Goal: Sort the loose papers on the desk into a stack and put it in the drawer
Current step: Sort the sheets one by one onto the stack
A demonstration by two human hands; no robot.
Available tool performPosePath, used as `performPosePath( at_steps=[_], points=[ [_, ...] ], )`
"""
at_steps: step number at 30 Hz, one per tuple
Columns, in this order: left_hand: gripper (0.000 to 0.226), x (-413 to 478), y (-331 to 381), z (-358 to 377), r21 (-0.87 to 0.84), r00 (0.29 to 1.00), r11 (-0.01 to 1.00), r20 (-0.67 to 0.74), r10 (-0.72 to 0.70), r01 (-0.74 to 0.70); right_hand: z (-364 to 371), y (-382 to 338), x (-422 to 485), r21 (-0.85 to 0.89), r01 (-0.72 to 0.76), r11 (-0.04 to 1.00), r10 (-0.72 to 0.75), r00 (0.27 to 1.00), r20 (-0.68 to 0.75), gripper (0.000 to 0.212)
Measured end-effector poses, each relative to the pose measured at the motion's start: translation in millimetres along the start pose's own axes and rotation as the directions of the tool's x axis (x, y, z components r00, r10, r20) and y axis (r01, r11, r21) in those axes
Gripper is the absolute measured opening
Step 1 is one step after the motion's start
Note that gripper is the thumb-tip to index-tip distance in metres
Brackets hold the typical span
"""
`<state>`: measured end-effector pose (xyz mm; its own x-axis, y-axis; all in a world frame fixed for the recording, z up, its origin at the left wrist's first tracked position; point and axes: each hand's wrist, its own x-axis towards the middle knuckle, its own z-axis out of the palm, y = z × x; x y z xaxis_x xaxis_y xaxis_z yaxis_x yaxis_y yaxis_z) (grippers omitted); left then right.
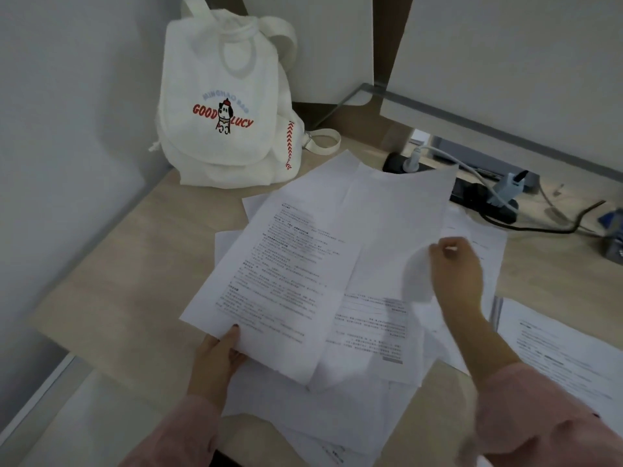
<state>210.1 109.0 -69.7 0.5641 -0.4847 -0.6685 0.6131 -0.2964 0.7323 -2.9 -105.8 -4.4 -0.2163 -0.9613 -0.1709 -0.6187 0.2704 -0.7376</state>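
Several loose white printed papers lie spread and overlapping across the middle of the wooden desk (111, 284). My left hand (220, 357) pinches the near corner of a printed sheet (286, 274), lifting it slightly above the pile. My right hand (455, 271) grips the right edge of a mostly blank sheet (401, 227) that is raised over the heap. More printed pages (371, 332) lie underneath, and another sheet (566, 358) rests apart at the right. No drawer is in view.
A white drawstring backpack (222, 109) stands at the back left against the wall. A black power strip (482, 197) with plugs and cables runs along the back right. A monitor stand (354, 102) sits behind. The desk's front edge is near my sleeves.
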Motion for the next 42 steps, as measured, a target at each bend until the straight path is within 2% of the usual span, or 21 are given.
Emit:
performPosePath(
  at_steps=[1, 3, 5, 7, 10, 13, 17, 21, 23, 25, 27, 30, 32, 34, 36, 37, 38, 39, 42],
  points=[
    [0.027, -1, -1, 4, -0.004, 1.0, 1.0, 0.025, -0.01, 0.011, -14, -7, 1, -0.083, 0.113, 0.99, -0.118, 0.992, -0.05, 0.016],
    [0.024, -5, -2, 12, -0.013, 0.996, 0.999, 0.077, -0.045, 0.046, -39, -18, 0, -0.2, 0.331, 0.922, -0.357, 0.928, -0.109, 0.018],
    [0.02, -9, -5, 23, -0.008, 0.989, 0.996, 0.123, -0.085, 0.087, -58, -31, -10, -0.312, 0.529, 0.789, -0.585, 0.802, -0.119, 0.017],
    [0.019, -14, -9, 32, 0.005, 0.98, 0.993, 0.158, -0.119, 0.12, -68, -42, -25, -0.385, 0.658, 0.647, -0.722, 0.691, -0.031, 0.014],
    [0.016, -19, -12, 40, 0.014, 0.969, 0.99, 0.203, -0.14, 0.14, -60, -43, -50, -0.346, 0.767, 0.54, -0.764, 0.62, 0.181, 0.011],
    [0.012, -20, -11, 43, -0.01, 0.972, 0.99, 0.194, -0.135, 0.139, -33, -17, -72, -0.318, 0.824, 0.468, -0.713, 0.565, 0.415, 0.01],
    [0.017, -9, 0, 33, 0.033, 0.998, 0.999, 0.057, -0.028, 0.026, 6, 27, -92, -0.364, 0.832, 0.419, -0.588, 0.554, 0.589, 0.035],
    [0.013, 1, 5, 17, 0.192, 0.998, 0.98, 0.044, 0.036, -0.044, 21, 47, -102, -0.406, 0.805, 0.432, -0.495, 0.588, 0.639, 0.038],
    [0.011, 3, 5, 12, 0.258, 0.996, 0.966, 0.087, 0.008, -0.03, 24, 52, -102, -0.394, 0.786, 0.476, -0.482, 0.608, 0.631, 0.034],
    [0.019, 0, 5, 8, 0.316, 0.982, 0.949, 0.18, -0.062, 0.002, 23, 51, -102, -0.383, 0.749, 0.54, -0.461, 0.645, 0.61, 0.025],
    [0.036, -4, 2, 4, 0.377, 0.938, 0.925, 0.301, -0.174, 0.05, 25, 56, -98, -0.396, 0.701, 0.593, -0.43, 0.691, 0.581, 0.007],
    [0.06, -12, 0, 6, 0.486, 0.803, 0.862, 0.452, -0.389, 0.144, 26, 54, -96, -0.313, 0.67, 0.673, -0.391, 0.681, 0.619, 0.018],
    [0.077, -11, -6, 12, 0.523, 0.762, 0.834, 0.465, -0.451, 0.175, 30, 46, -100, -0.235, 0.647, 0.726, -0.385, 0.665, 0.64, 0.02],
    [0.078, -7, -9, 20, 0.446, 0.809, 0.867, 0.411, -0.42, 0.223, 33, 36, -109, -0.118, 0.56, 0.82, -0.317, 0.616, 0.721, 0.018],
    [0.062, -3, -6, 31, 0.31, 0.875, 0.919, 0.339, -0.347, 0.244, 35, 29, -118, 0.016, 0.415, 0.91, -0.261, 0.543, 0.798, 0.018],
    [0.048, -3, -3, 36, 0.324, 0.907, 0.927, 0.304, -0.291, 0.189, 35, 28, -119, 0.058, 0.358, 0.932, -0.249, 0.516, 0.82, 0.02],
    [0.036, -4, -1, 41, 0.393, 0.938, 0.913, 0.263, -0.224, 0.108, 36, 30, -117, 0.082, 0.332, 0.94, -0.254, 0.517, 0.817, 0.021],
    [0.029, -4, 0, 45, 0.463, 0.962, 0.886, 0.221, -0.158, 0.039, 34, 32, -113, 0.086, 0.32, 0.944, -0.259, 0.552, 0.793, 0.021],
    [0.023, -4, -3, 48, 0.538, 0.982, 0.841, 0.182, -0.054, -0.053, 21, 44, -86, 0.057, 0.231, 0.971, -0.219, 0.773, 0.596, 0.016]
  ],
)
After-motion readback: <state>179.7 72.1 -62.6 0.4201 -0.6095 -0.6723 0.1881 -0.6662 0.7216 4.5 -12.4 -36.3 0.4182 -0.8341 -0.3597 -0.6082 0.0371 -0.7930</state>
